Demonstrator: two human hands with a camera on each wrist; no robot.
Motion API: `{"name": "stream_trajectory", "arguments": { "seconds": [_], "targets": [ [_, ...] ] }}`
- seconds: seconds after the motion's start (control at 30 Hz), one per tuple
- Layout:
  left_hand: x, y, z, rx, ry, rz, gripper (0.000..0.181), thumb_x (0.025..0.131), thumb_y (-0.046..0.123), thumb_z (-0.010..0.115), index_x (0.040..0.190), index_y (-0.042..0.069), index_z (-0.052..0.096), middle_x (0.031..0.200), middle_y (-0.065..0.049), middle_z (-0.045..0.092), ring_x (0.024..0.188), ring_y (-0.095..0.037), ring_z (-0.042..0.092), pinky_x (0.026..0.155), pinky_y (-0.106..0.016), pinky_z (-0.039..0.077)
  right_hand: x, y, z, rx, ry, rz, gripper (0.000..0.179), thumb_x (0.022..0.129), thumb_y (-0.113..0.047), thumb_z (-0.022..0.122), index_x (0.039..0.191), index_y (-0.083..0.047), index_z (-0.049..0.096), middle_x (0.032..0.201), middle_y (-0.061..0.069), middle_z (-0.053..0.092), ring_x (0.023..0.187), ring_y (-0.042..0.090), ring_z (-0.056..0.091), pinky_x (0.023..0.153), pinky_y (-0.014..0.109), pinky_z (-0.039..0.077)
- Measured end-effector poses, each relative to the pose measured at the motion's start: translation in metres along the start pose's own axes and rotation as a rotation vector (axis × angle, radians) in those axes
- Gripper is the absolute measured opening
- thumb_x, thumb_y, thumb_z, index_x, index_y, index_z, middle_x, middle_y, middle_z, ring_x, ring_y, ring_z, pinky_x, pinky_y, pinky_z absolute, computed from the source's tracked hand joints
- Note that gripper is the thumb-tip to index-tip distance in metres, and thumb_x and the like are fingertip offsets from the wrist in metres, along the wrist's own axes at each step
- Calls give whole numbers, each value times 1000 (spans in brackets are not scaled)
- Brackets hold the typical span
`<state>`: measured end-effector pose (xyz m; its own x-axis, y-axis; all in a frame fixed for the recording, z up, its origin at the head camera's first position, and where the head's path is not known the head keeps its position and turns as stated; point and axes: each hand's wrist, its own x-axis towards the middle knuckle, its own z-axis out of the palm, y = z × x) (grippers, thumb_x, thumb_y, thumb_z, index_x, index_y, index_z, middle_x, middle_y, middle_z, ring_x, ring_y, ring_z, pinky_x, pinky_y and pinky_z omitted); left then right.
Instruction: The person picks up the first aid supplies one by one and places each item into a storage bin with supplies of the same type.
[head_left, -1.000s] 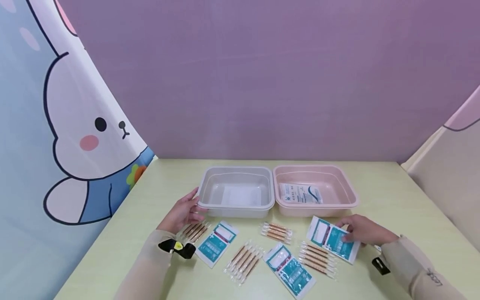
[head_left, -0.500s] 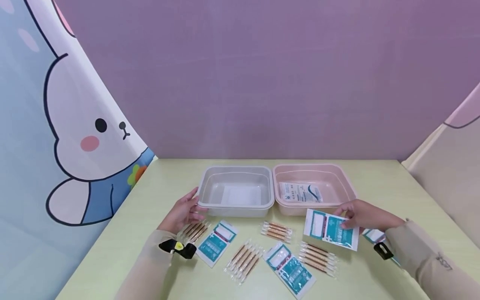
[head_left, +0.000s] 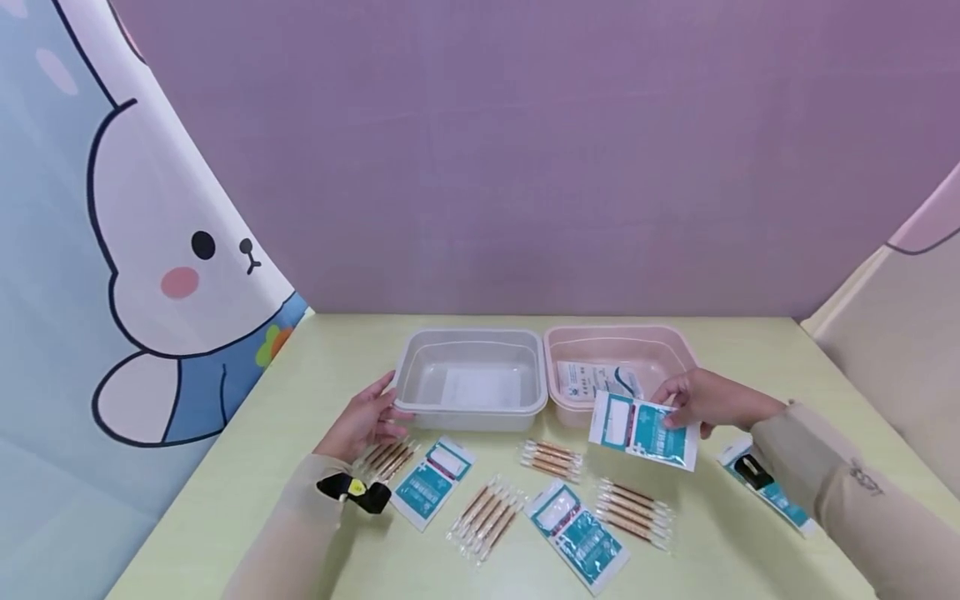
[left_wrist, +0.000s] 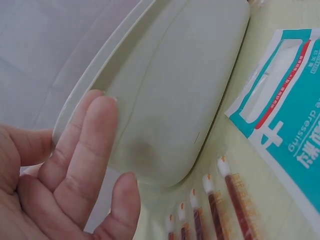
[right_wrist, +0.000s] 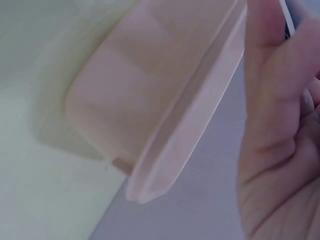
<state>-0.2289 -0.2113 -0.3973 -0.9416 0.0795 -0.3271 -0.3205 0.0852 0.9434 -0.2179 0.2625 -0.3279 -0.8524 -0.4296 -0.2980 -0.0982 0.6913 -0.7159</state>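
My right hand (head_left: 705, 402) pinches a teal-and-white dressing packet (head_left: 651, 437) between thumb and fingers, lifted over the front rim of the pink bin (head_left: 660, 333). Seen from the right wrist, the right hand (right_wrist: 280, 115) is close beside the pink bin (right_wrist: 130, 75), and only a thin edge of the packet shows. A white packet (head_left: 588, 381) with blue print lies inside that bin. At the left end of the pale grey bin (head_left: 472, 421), my left hand (head_left: 363, 421) touches the rim, its fingers (left_wrist: 87, 155) extended along the outer wall.
In front of the bins lie sealed packs of cotton swabs (head_left: 487, 518), (head_left: 552, 461), (head_left: 633, 512), (head_left: 386, 458). More dressing packets (head_left: 432, 482), (head_left: 577, 536) lie among them, and another dressing packet (head_left: 787, 504) is partly under my right sleeve. A purple curtain (head_left: 555, 167) stands behind the table.
My right hand has lifted the dressing packet off the table and carried it up and left to the pink bin, uncovering another packet at right. My left hand has stayed at the grey bin.
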Motion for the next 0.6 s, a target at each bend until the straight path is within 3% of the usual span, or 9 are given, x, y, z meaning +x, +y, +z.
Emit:
{"name": "stream_trajectory", "arguments": {
  "seconds": [0.43, 0.6],
  "targets": [
    [3, 0, 1, 17, 30, -14, 52, 105, 25, 37, 154, 20, 21, 81, 0, 69, 57, -11, 63, 60, -28, 49, 40, -35, 11, 0, 47, -121, 24, 87, -2, 67, 110, 7, 64, 87, 6, 68, 73, 17, 64, 56, 32, 51],
    [0, -1, 1, 3, 28, -21, 52, 105, 24, 38, 154, 20, 21, 79, 0, 69, 56, -11, 63, 58, -27, 49, 52, -48, 14, -13, 67, -101, 30, 88, -3, 66, 116, 8, 62, 88, 7, 67, 73, 15, 62, 61, 33, 52]
  ]
}}
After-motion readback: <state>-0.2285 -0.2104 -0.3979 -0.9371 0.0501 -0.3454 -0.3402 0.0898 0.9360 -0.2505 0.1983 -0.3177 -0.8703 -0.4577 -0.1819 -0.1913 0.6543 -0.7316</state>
